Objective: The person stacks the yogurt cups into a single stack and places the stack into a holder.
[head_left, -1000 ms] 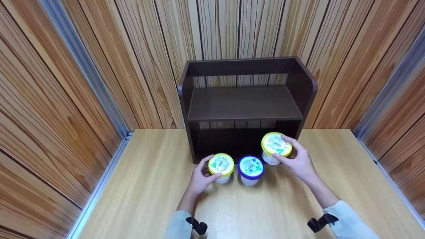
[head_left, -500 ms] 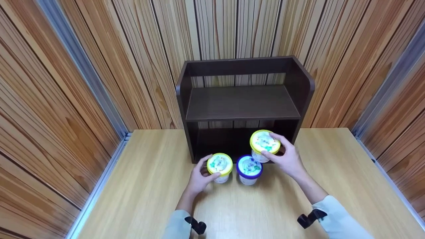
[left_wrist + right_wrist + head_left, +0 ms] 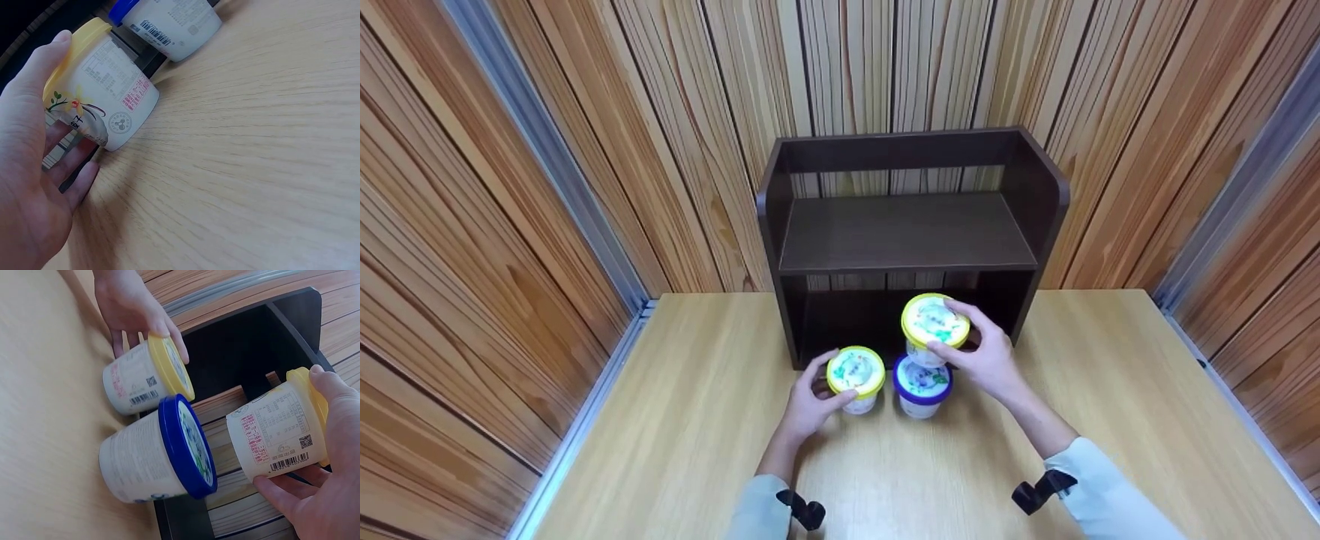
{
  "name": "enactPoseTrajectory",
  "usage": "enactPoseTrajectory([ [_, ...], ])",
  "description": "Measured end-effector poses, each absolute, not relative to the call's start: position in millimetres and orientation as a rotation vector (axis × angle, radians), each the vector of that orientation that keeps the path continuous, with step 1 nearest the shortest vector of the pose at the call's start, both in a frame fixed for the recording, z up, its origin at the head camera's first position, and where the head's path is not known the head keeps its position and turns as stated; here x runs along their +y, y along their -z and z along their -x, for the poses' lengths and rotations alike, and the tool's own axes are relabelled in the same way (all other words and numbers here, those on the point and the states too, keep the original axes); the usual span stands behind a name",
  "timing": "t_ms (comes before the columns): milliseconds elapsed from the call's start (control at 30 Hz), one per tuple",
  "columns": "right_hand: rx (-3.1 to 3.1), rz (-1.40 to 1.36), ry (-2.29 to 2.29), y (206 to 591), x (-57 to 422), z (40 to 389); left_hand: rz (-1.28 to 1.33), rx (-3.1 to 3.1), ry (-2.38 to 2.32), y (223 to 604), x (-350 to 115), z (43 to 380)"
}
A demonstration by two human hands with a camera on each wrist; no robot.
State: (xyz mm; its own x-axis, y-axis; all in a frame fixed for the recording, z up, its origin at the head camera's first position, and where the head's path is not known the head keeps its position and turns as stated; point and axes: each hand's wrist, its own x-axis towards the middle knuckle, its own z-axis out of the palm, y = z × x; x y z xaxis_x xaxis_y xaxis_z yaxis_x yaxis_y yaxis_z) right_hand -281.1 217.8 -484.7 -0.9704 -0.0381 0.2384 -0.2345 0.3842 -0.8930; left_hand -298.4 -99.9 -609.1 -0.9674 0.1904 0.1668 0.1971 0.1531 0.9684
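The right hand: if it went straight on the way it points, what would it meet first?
The right hand, with the yellow-lidded tub it holds leading, would probably meet the dark shelf unit first. Depth is unclear: it might strike the middle board or slip beneath.

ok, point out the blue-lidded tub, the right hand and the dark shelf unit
Blue-lidded tub (image 3: 146,458), right wrist view: white side wall.
Right hand (image 3: 991,363), head view: back of the hand.
Dark shelf unit (image 3: 907,231), head view: upper shelf board.
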Motion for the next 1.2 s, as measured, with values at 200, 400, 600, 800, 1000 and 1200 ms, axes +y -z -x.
enactPoseTrajectory([
  [200,-2.453,-0.272,-1.631,482.3,207.6,279.8,0.396,-2.393,1.990,609.8,-99.3,298.7],
  [400,-2.455,-0.308,-1.647,482.7,196.7,280.1,0.390,-2.406,1.984,610.2,-99.1,299.5],
  [600,-2.432,-0.333,-1.668,485.9,184.5,282.6,0.385,-2.407,1.973,611.6,-99.0,300.7],
  [800,-2.421,-0.368,-1.662,485.8,173.3,282.9,0.386,-2.399,1.982,611.1,-99.1,300.9],
  [1000,-2.439,-0.388,-1.666,485.9,163.6,281.3,0.393,-2.401,1.986,611.1,-99.3,299.5],
  [1200,-2.424,-0.415,-1.668,487.9,154.3,281.6,0.405,-2.395,1.983,610.5,-99.6,299.5],
])
